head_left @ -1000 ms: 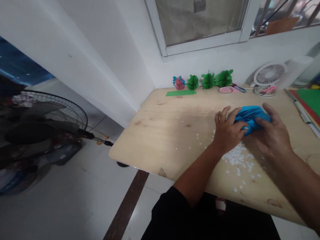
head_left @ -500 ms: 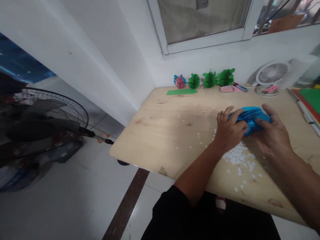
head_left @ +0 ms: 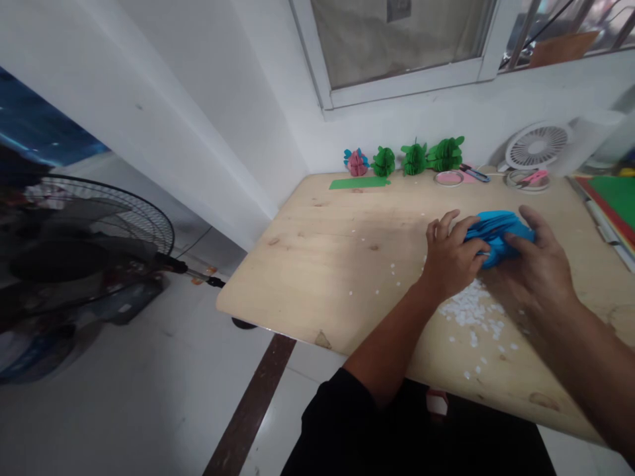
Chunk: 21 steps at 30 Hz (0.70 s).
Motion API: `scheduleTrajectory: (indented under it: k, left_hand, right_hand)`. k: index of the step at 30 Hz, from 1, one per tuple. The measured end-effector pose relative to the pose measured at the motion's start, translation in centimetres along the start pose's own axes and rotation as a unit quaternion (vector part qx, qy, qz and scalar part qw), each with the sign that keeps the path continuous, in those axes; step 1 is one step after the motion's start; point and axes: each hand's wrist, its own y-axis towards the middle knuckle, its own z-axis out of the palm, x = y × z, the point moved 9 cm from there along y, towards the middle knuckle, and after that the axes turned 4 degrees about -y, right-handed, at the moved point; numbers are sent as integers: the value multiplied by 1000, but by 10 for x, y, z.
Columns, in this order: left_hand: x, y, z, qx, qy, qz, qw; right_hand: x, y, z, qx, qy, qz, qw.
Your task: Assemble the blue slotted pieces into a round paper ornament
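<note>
A blue folded-paper piece (head_left: 499,231) with many fanned layers is held above the right part of the wooden table (head_left: 297,277). My left hand (head_left: 450,254) grips its left side, fingers curled at its edge. On the other side my right hand (head_left: 543,264) holds it, with the thumb or a finger across the front and the rest partly hidden. Below both hands lie many small white paper bits (head_left: 473,311), with a few strewn to the left.
Along the wall stand a pink and blue paper figure (head_left: 356,162) and several green ones (head_left: 414,158). A green strip (head_left: 358,183), a cutter (head_left: 475,173), a tape roll (head_left: 449,178), pink clips (head_left: 534,178) and a small white fan (head_left: 538,147) are nearby. Coloured sheets (head_left: 612,201) lie right; a floor fan (head_left: 99,244) stands left.
My left hand has slid slightly left along the blue paper, exposing a bit more of its layers. My right hand keeps nearly the same hold.
</note>
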Motion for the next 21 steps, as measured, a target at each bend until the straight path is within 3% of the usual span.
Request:
scheduleTrajectory:
  k: [16, 21]
  left_hand:
    - [6, 0, 0, 43, -11, -22, 999]
    - [3, 0, 0, 28, 0, -15, 999]
  right_hand:
    - [-3, -2, 3, 11, -5, -4, 1000]
    - [-2, -3, 3, 7, -16, -5, 1000]
